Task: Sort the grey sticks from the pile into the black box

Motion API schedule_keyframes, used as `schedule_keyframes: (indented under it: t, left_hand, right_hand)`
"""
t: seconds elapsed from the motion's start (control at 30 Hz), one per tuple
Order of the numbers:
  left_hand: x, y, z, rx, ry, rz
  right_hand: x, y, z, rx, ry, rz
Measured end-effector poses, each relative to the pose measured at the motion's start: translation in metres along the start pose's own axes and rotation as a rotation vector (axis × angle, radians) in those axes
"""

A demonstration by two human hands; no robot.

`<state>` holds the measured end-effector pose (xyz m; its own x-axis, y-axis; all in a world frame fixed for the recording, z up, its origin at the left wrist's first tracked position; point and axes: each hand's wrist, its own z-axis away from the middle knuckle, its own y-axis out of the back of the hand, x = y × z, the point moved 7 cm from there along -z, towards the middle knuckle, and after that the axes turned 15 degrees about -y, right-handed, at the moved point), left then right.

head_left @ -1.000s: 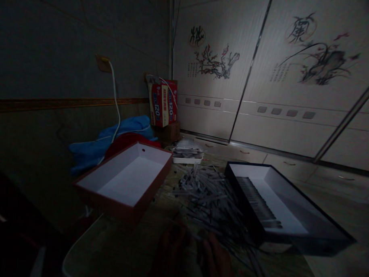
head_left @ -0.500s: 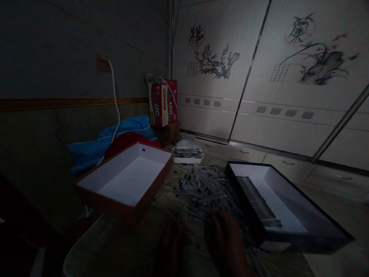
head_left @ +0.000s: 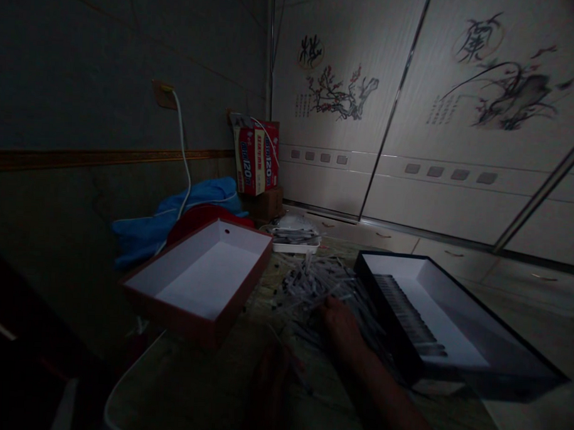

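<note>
A loose pile of thin, clear, stick-like pieces (head_left: pixel 320 282) lies on the dark greenish table (head_left: pixel 182 387). My right hand (head_left: pixel 337 320) reaches over the pile's near edge, fingers closed together on something I cannot make out. Low in the view, my left hand (head_left: pixel 274 371) is closed around a thin, pale stick-like piece (head_left: pixel 300 372). To the right of the pile stands a dark box (head_left: pixel 512 376) with a white inside, and a row of similar pieces (head_left: pixel 410 316) lies along its left side. On the left is a red-brown box (head_left: pixel 195 277), its white inside bare.
A white tray (head_left: pixel 295 247) with more pieces stands behind the pile. Farther back are a blue cloth bag (head_left: pixel 174 214), a red round object (head_left: pixel 192 219), and a red carton (head_left: pixel 258 161) on a brown box (head_left: pixel 267 203). A white cable (head_left: pixel 182 136) hangs from the wall socket.
My right hand has moved forward and slightly left, farther into the pile, with more forearm showing. My left hand stays low, slightly farther right in view. The whole view has shifted a little.
</note>
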<state>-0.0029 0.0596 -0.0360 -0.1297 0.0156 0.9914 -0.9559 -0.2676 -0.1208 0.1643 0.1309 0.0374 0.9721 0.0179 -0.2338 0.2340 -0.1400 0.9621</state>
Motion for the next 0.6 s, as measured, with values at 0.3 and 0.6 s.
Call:
schedule_keyframes:
  t: [0.3, 0.6]
  left_hand:
    - [0.017, -0.011, 0.006, -0.147, -0.143, -0.054]
    - [0.008, -0.015, 0.011, -0.230, -0.136, -0.237]
  right_hand:
    - [0.033, -0.004, 0.033, 0.017, -0.175, -0.564]
    - [0.060, -0.046, 0.097, -0.206, -0.587, -1.318]
